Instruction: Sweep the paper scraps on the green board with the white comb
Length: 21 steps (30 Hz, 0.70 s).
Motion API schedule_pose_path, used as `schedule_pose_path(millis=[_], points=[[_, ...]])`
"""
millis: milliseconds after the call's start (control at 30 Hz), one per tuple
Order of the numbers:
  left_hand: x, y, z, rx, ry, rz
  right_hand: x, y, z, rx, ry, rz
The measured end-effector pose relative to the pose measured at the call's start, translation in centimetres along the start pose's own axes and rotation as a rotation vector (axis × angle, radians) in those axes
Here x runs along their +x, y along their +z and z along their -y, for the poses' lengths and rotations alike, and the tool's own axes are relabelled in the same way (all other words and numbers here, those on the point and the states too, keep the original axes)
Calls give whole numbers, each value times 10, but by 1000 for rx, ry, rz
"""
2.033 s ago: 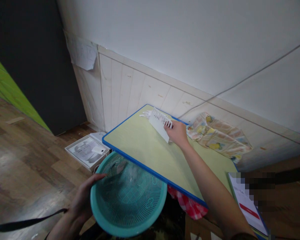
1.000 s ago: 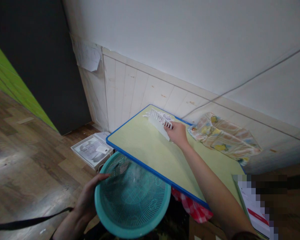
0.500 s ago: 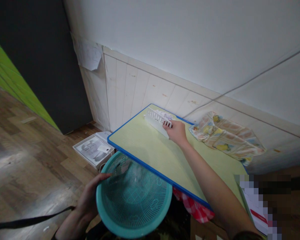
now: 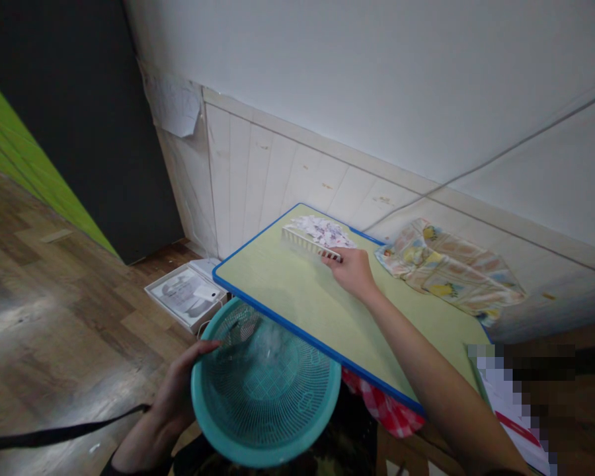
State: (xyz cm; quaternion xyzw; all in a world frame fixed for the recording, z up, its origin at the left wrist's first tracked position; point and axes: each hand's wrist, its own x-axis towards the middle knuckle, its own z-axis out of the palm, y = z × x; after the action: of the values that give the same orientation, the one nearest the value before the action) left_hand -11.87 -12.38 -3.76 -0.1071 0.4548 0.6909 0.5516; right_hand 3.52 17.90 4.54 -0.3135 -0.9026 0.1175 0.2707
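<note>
My left hand (image 4: 183,377) is closed on the left rim of a turquoise plastic colander (image 4: 265,456), thumb over the edge. The colander stands tilted below the front edge of a yellow-topped table (image 4: 277,297) with a blue rim. Its inside looks bare apart from a pale haze and dark shadow. Over the table, my right hand (image 4: 350,268) grips one end of a long white slotted plastic piece (image 4: 307,244); its exact kind is unclear. A heap of small white paper scraps (image 4: 322,228) lies just behind this piece, towards the wall.
A crumpled patterned cloth (image 4: 446,264) lies along the table's back right edge by the wall. On the floor at left sits a white open box (image 4: 183,297). Red checked cloth (image 4: 381,403) hangs below the table. White papers (image 4: 513,423) lie at right.
My right hand has lowered and tilted the white slotted piece slightly towards me. More of the paper scraps show behind it now. My left hand and the colander have stayed in place.
</note>
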Motion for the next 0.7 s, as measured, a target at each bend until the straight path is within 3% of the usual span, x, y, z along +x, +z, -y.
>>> schedule_pose_path(millis=[100, 200, 400, 533, 700], points=[[2, -2, 0, 9, -10, 5, -5, -4, 3, 40, 4, -33], [2, -3, 0, 21, -6, 10, 6, 6, 0, 113, 23, -83], [3, -13, 1, 119, 19, 19, 9, 29, -8, 260, -45, 24], [7, -17, 2, 146, 10, 26, -21, 12, -8, 274, -78, 83], [6, -9, 4, 105, -45, 31, -65, -21, -8, 297, -56, 116]])
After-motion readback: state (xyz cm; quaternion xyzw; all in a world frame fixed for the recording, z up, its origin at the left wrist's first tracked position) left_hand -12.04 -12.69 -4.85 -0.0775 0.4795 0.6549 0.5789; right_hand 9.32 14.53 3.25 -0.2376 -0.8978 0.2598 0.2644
